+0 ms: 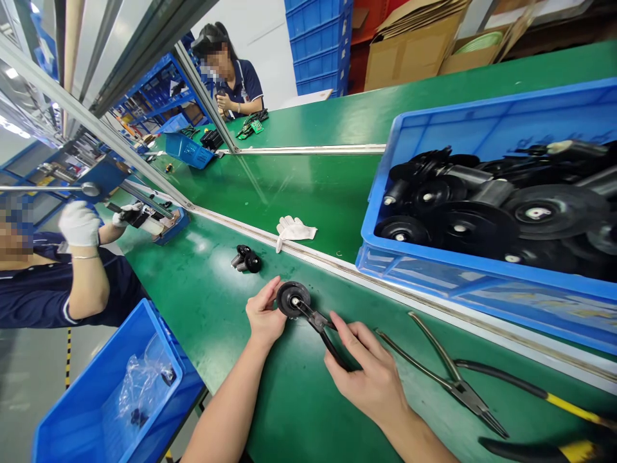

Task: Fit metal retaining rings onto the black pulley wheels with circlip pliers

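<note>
My left hand (266,314) grips a round black disc part (289,297) by its edge, above the green bench. My right hand (369,370) is closed around the dark handles of a pair of pliers (318,321). The pliers' thin tips touch the light-coloured centre of the disc. Beyond my left hand lie a few black wheel-like parts with grey cylinders (247,258). To the right of my right hand rests a second pair of long-nosed pliers (456,382), beside a tool with black and yellow handles (544,392).
A blue crate (409,257) full of black disc parts stands at the right. Past the metal rail lies a white glove (295,229). A blue bin (87,399) with plastic bags is at lower left. One co-worker (81,257) works a lever press; another (236,83) sits opposite.
</note>
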A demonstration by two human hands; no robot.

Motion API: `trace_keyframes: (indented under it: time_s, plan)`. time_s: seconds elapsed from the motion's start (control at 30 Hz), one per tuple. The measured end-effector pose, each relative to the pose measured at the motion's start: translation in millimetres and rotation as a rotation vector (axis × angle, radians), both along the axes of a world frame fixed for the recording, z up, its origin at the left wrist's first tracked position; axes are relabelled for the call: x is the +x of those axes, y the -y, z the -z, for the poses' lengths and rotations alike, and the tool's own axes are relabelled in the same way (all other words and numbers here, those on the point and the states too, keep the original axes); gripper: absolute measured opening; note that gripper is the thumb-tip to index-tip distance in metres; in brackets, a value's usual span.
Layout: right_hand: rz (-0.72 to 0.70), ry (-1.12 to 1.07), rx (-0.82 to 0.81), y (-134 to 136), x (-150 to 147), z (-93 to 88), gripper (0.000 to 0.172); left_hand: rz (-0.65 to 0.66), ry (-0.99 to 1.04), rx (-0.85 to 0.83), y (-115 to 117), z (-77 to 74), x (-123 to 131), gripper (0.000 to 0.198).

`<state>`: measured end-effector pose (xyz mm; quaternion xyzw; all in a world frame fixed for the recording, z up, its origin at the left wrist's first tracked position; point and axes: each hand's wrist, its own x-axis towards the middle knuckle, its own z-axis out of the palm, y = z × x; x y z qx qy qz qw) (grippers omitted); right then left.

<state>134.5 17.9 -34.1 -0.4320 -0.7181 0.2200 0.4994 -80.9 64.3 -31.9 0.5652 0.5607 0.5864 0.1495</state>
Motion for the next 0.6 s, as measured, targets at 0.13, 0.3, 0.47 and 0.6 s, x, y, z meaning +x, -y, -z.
trace_keyframes:
  time_s: [0.13,0.3,0.47,0.6]
  plan:
    - [-0.004,0.011,-0.003,-0.6,0.0,1.5,0.070,0.014,-0.020,0.012,0.1,0.8,-0.5,0.049]
    - [0.020,0.079,0.000,-0.1,-0.6,-2.3,0.063,-0.003,-0.055,0.014,0.4,0.3,-3.2,0.048]
    - [0.054,0.186,-0.052,4.1,-3.0,-6.2,0.059,-0.001,-0.081,-0.009,-0.7,-0.7,-9.1,0.042]
    - [0.020,0.142,-0.127,4.0,-5.8,-3.1,0.062,0.012,-0.056,-0.055,-4.9,1.0,-8.2,0.041]
